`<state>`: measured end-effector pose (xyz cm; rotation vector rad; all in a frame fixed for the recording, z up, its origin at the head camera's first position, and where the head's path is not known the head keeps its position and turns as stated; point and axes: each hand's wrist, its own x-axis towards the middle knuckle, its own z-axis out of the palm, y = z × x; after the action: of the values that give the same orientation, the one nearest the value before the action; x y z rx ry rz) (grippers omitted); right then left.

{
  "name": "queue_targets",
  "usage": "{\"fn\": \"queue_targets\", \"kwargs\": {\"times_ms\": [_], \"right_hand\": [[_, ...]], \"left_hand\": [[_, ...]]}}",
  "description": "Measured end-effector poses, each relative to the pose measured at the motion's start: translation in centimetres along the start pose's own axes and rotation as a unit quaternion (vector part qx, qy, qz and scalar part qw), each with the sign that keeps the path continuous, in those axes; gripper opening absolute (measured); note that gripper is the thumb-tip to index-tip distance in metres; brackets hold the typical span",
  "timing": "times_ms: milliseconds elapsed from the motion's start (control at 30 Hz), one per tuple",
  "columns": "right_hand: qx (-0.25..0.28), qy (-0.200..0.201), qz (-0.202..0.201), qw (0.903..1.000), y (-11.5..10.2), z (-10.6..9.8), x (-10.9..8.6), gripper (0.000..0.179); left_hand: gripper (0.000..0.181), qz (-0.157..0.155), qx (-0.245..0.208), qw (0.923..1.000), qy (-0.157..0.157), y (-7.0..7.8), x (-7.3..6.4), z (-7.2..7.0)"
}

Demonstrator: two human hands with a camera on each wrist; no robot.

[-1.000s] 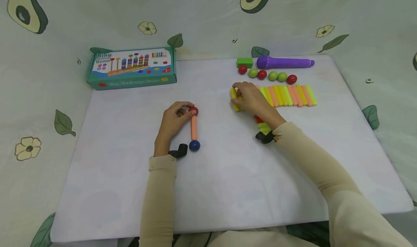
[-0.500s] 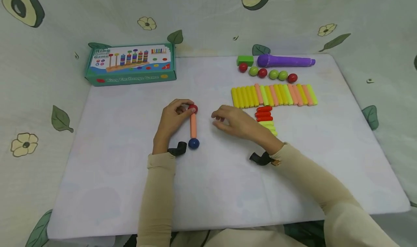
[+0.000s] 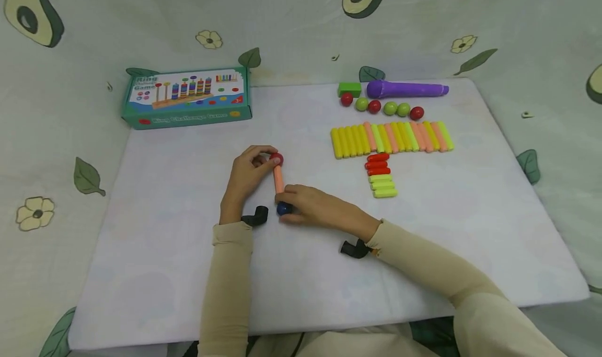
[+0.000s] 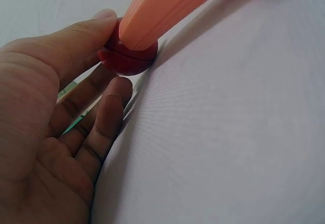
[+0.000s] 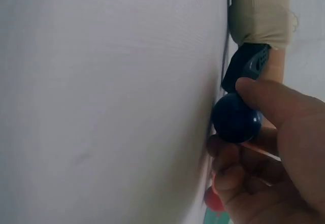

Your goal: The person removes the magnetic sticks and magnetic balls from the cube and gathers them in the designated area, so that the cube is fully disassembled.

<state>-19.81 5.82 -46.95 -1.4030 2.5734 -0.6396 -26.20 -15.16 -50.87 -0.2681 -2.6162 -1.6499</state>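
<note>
An orange stick (image 3: pixel 278 180) lies on the white tabletop, a red ball (image 3: pixel 277 159) at its far end and a blue ball (image 3: pixel 283 208) at its near end. My left hand (image 3: pixel 248 175) pinches the red ball between thumb and fingers; the left wrist view shows the end of the stick (image 4: pixel 167 10) meeting that ball (image 4: pixel 129 60). With thumb and fingertips on either side, my right hand (image 3: pixel 317 206) holds the blue ball, and its fingers partly cover the stick's near end. In the right wrist view the thumb presses on the blue ball (image 5: pixel 236 118).
A row of yellow, orange and lime sticks (image 3: pixel 392 138) lies to the right, with short red sticks (image 3: pixel 378 165) and lime sticks (image 3: pixel 383 186) below. Behind are red and green balls (image 3: pixel 390 108), a green block (image 3: pixel 349 89) and a purple microphone-shaped object (image 3: pixel 407 89). A game box (image 3: pixel 188 99) stands back left.
My right hand has left the yellow sticks, come down and left across the table, and taken hold of the blue ball. My left hand stays on the red ball.
</note>
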Motion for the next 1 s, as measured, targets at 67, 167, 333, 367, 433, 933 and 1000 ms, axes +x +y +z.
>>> {"fn": "queue_targets", "kwargs": {"times_ms": [67,167,333,367,433,933,1000], "right_hand": [[0.001,-0.005,-0.002,1.0000,-0.1,0.0,0.1,0.034],[0.015,-0.014,0.001,0.9998,-0.1,-0.2,-0.1,0.033],[0.070,0.009,0.040,0.9967,0.4,-1.1,-1.6,0.033],[0.078,0.018,0.048,0.9956,0.6,-1.6,-1.9,0.034],[0.088,0.041,0.063,0.9933,1.1,-2.6,-2.4,0.035],[0.058,0.159,0.169,0.9710,8.1,-9.9,-4.9,0.042],[0.054,0.162,0.207,0.9633,9.1,-10.8,-5.2,0.043]], "left_hand": [[0.031,0.001,0.000,1.0000,0.003,0.1,0.0,-0.1],[0.031,0.004,-0.003,1.0000,0.002,0.0,0.1,0.0],[0.031,0.011,-0.004,0.9999,0.001,0.1,0.2,0.1],[0.031,0.010,-0.002,0.9999,0.001,0.1,0.3,0.1],[0.031,0.008,0.001,1.0000,0.003,0.3,0.3,0.0],[0.031,-0.015,0.000,0.9999,-0.004,0.1,-0.1,0.1],[0.030,-0.014,-0.001,0.9999,-0.003,0.1,-0.2,0.0]]}}
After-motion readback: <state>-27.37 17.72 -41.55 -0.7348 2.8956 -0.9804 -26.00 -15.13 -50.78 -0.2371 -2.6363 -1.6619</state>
